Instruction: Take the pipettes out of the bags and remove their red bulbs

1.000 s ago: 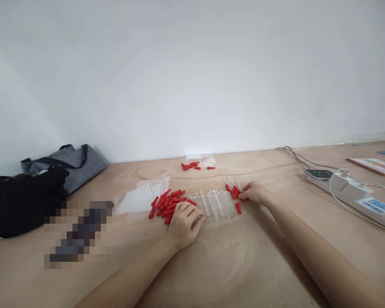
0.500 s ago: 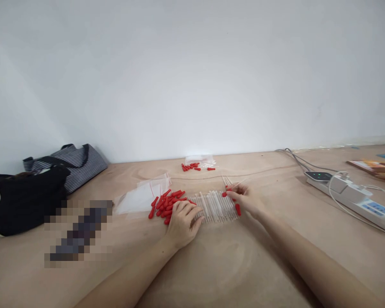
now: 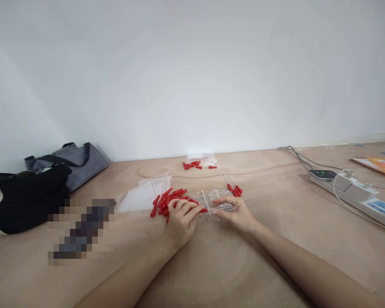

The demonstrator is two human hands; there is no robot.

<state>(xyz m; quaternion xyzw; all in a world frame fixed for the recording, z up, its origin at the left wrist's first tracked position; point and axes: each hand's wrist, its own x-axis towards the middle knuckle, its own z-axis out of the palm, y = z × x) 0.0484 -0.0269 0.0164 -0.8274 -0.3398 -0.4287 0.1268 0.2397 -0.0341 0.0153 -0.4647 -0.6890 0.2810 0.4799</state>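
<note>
My left hand [image 3: 183,218] pinches a red rubber dropper bulb [image 3: 204,210], its narrow neck pointing right. From that neck a clear dropper tube [image 3: 223,208] runs sideways into my right hand [image 3: 235,214], whose thumb and fingers close on it. The tube meets the bulb's mouth; how deep it sits I cannot tell. Beneath both hands lies a row of clear tubes [image 3: 208,199]. Loose red bulbs [image 3: 164,201] are heaped beside my left hand, which partly hides them. Beyond my right hand, several droppers with red bulbs fitted [image 3: 235,189] lie with their tubes pointing away.
Clear zip bags [image 3: 141,196] lie left of the bulbs. At the back are more red bulbs [image 3: 192,164] and a small bag [image 3: 199,157]. A power strip [image 3: 356,194] with cables is at right; a black bag [image 3: 28,201] and striped bag [image 3: 83,167] stand at left.
My right hand has left the fitted droppers and come toward my left hand, taking hold of a tube. A red bulb now shows in my left fingers, meeting that tube.
</note>
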